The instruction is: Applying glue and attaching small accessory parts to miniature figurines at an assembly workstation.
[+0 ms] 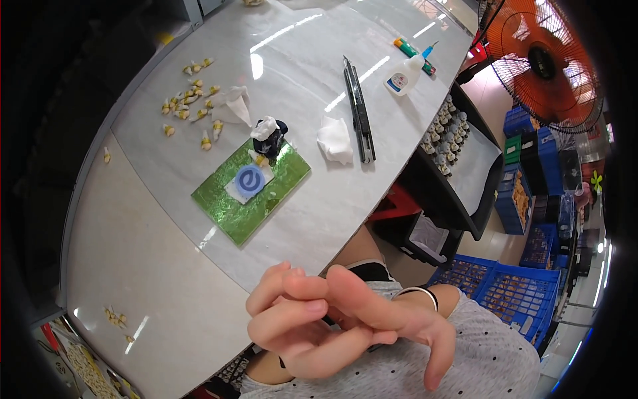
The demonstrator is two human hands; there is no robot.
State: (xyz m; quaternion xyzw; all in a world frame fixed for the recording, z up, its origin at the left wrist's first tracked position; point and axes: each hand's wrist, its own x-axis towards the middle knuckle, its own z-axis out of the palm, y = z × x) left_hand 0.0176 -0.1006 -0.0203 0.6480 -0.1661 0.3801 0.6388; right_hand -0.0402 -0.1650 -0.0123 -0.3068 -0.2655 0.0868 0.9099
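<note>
My left hand [289, 326] and my right hand [399, 316] meet in front of my body, below the table edge. The left fingers are curled in. The right hand's fingers reach across to them, with one finger hanging down apart. Whatever sits between the fingertips is hidden. Nearest beyond the hands, a green slab [229, 216] lies on the table. On it are a white piece and a round blue disc [250, 180] with a swirl. A small dark container [272, 141] with white tissue stands at its far corner.
Several small yellow-and-white pieces [189, 96] are scattered at the far left. Crumpled tissue [334, 140], a long black tool [359, 113] and a white squeeze bottle [403, 76] lie to the right. Beyond the edge are a black tray [485, 179], blue crates [518, 292] and an orange fan [541, 63].
</note>
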